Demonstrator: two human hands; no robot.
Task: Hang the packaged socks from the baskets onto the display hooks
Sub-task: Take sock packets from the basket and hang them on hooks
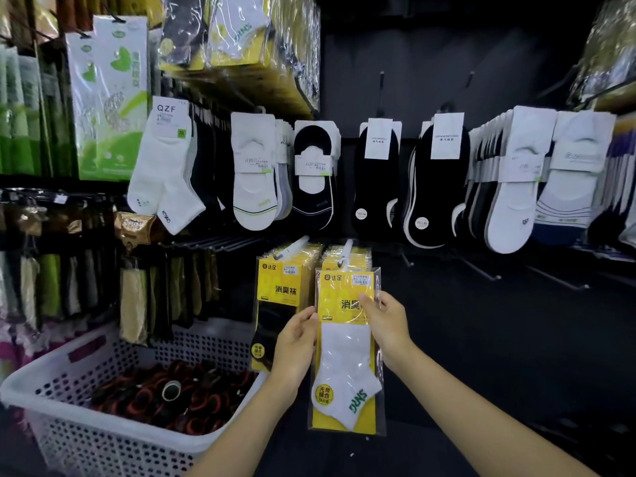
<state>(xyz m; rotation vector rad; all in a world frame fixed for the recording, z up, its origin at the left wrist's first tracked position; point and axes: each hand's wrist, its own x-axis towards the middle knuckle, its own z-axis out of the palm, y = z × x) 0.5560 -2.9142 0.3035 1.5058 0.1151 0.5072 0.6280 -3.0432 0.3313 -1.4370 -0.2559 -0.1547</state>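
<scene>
Item: white sock pack (346, 359), yellow card, upright, top edge just under the tip of a display hook (345, 253), beside hung black sock packs (275, 304). My left hand (297, 342) pinches its left edge; my right hand (385, 325) grips the right. White basket (69, 438) at lower left

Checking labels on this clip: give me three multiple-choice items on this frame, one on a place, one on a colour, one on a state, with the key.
1. Where is the white basket?
A. lower left of the held pack
B. right of the held pack
C. hung on a hook

2. What colour is the sock in the held pack?
A. black
B. white
C. grey

3. How is the held pack held?
A. by one hand alone
B. it lies in the basket
C. by both hands

Key: 1 A, the basket sits at the lower left; 2 B, a white sock shows on the yellow card; 3 C, the left hand and the right hand pinch its side edges.
</scene>
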